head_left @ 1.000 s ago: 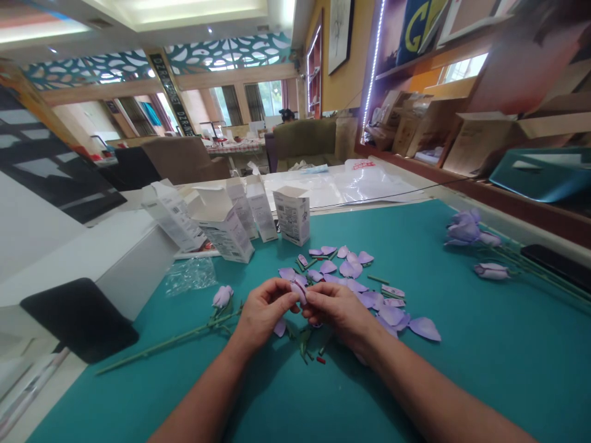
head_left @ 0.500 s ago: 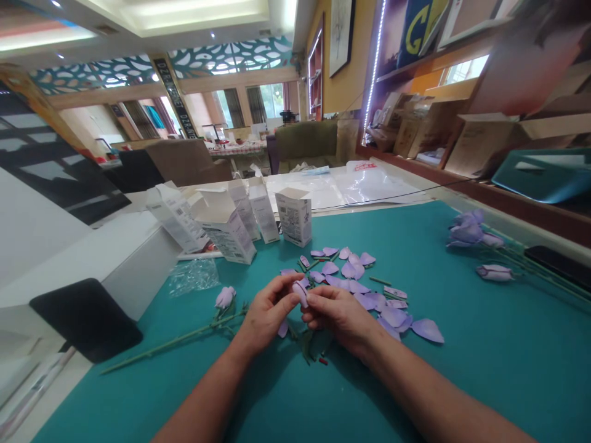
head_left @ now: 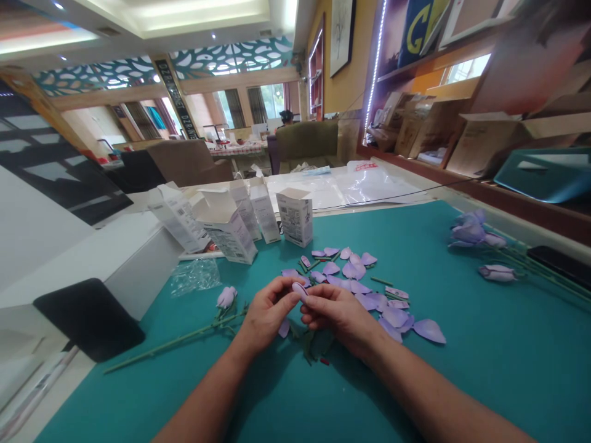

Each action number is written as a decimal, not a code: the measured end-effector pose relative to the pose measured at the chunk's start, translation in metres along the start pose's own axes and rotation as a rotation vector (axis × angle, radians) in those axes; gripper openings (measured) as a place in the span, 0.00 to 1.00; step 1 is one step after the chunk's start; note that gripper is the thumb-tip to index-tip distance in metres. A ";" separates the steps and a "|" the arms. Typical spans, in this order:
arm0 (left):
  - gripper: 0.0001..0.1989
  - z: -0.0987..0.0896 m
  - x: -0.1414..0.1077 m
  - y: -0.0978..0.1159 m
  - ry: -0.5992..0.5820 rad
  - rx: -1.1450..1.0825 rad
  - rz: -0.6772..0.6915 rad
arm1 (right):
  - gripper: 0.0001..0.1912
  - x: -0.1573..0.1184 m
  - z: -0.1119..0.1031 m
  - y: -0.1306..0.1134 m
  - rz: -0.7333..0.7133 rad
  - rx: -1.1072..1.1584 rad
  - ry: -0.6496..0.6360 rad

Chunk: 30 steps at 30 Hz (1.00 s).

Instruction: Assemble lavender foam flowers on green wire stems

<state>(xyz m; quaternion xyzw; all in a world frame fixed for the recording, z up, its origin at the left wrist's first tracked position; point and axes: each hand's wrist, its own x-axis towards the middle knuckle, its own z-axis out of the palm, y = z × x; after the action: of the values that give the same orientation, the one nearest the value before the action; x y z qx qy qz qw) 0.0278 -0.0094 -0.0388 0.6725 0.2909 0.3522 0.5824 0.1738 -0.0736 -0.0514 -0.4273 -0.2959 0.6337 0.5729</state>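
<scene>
Working at a big teal table mat (head_left: pixel 462 381) here, with the left hand (head_left: pixel 268 311) and right hand (head_left: pixel 335 315) up close together near the middle of it. Fingers on both are pinched in narrow, and they're holding one small lilac fabric piece (head_left: pixel 300 290) between them, right at the tips. Could be a curled petal or a tiny bud, honestly hard to tell with the fingers around it. Just past the hands there's a loose spread of lilac fabric petals (head_left: pixel 351 271), plus one bigger petal (head_left: pixel 429 331) off to the right, and some short green stem pieces (head_left: pixel 307 344) sit right under the hands. To the left lies a long green-stemmed artificial flower with a pale lilac bud (head_left: pixel 226 297), near a crumpled clear plastic bag (head_left: pixel 194 278). Over on the far right there's a bunch of lilac artificial flowers (head_left: pixel 468 232) with a single lilac bud on a green stem (head_left: pixel 497 273) just beside it. Along the far edge of the mat stands a row of white printed cardboard boxes (head_left: pixel 295 216), and behind those is a big sheet of white plastic (head_left: pixel 341 187).
</scene>
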 end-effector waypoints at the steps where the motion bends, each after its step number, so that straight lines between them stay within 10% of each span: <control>1: 0.11 0.000 0.000 0.000 0.000 -0.002 0.000 | 0.21 0.000 0.001 -0.001 -0.018 -0.030 0.016; 30: 0.09 0.005 -0.012 0.014 0.091 0.385 0.131 | 0.07 -0.009 -0.002 0.001 -0.647 -0.954 0.051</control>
<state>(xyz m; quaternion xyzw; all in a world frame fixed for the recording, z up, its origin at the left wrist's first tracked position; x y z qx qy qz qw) 0.0251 -0.0239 -0.0267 0.7724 0.3345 0.3571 0.4051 0.1754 -0.0833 -0.0511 -0.5414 -0.6506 0.2121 0.4884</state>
